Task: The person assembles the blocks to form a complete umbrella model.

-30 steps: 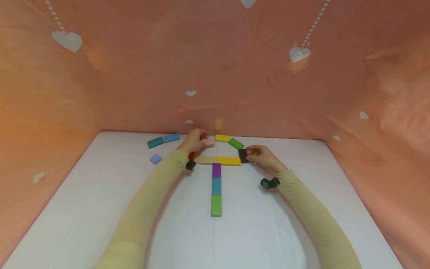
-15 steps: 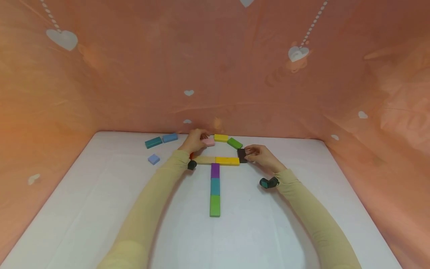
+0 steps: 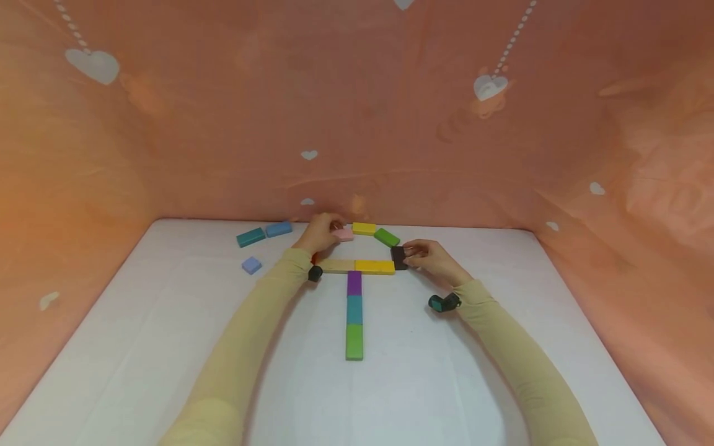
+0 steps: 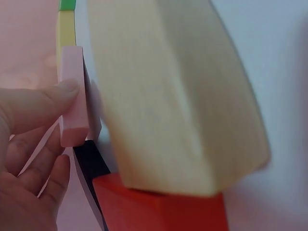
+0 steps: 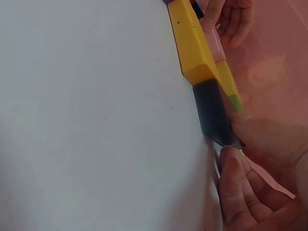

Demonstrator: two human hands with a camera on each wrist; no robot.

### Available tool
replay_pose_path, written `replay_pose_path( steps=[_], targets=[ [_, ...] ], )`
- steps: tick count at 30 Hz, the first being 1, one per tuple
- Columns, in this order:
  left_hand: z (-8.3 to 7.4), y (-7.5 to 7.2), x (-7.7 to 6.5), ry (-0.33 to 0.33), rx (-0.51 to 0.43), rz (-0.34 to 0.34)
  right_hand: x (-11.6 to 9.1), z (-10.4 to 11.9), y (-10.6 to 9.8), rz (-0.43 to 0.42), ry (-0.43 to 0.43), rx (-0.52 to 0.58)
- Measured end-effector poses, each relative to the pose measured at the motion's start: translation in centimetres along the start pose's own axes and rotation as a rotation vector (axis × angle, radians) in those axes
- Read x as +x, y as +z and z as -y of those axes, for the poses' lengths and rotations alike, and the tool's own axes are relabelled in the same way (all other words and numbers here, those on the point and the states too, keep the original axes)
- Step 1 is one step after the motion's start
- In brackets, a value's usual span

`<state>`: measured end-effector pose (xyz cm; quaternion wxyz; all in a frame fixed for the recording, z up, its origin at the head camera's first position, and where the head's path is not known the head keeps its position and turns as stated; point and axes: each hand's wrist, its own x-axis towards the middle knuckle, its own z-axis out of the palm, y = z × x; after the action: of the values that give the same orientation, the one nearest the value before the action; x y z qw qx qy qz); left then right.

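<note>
At the back of the white table, my left hand (image 3: pixel 319 233) pinches a pink block (image 4: pixel 74 101), its thumb lying on the block's face. The pink block sits between a yellow block (image 3: pixel 364 228) and a black block (image 4: pixel 90 159), which the left hand hides in the head view. My right hand (image 3: pixel 439 260) holds a second black block (image 5: pixel 211 113) between thumb and fingers, at the end of the golden-yellow block (image 3: pixel 375 267). A green block (image 3: pixel 387 237) lies between the yellow and this black one. Beside the left wrist are a plain wooden block (image 3: pixel 337 266) and a red block (image 4: pixel 159 207).
Below the crossbar runs a column of purple (image 3: pixel 354 283), turquoise (image 3: pixel 354 310) and green (image 3: pixel 354 342) blocks. Loose at the left lie a teal block (image 3: pixel 251 237), a blue block (image 3: pixel 279 229) and a small periwinkle block (image 3: pixel 251 265). An orange cloth (image 3: pixel 357 124) with hearts hangs behind.
The whole head view has shifted a little, so everything sits slightly further left. Both hands keep the same blocks, with no clear movement against the rest of the layout.
</note>
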<state>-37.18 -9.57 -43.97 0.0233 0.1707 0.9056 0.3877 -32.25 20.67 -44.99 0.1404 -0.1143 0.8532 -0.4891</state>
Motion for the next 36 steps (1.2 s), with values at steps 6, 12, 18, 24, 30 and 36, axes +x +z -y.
replay_pose_path(
  steps=[6,12,18,24,30,36],
  targets=[
    [-0.2,-0.2,-0.2,0.004,0.008,-0.019,0.0,-0.1,0.1,0.007,-0.022,0.021],
    [-0.2,-0.1,-0.1,-0.007,0.021,-0.032,-0.1,-0.2,0.1,0.011,-0.021,0.017],
    [0.3,-0.4,0.2,0.013,0.024,-0.031,0.0,-0.2,0.0,0.017,-0.027,0.007],
    [1.3,-1.0,0.5,0.055,0.019,-0.022,0.0,-0.3,-0.2,0.012,-0.029,0.012],
    [1.8,-1.2,0.5,0.050,0.005,-0.014,0.1,-0.4,-0.3,0.011,-0.018,0.012],
    [1.6,-1.1,0.3,0.040,0.002,-0.007,0.1,-0.3,-0.2,0.014,-0.015,0.032]
  ],
)
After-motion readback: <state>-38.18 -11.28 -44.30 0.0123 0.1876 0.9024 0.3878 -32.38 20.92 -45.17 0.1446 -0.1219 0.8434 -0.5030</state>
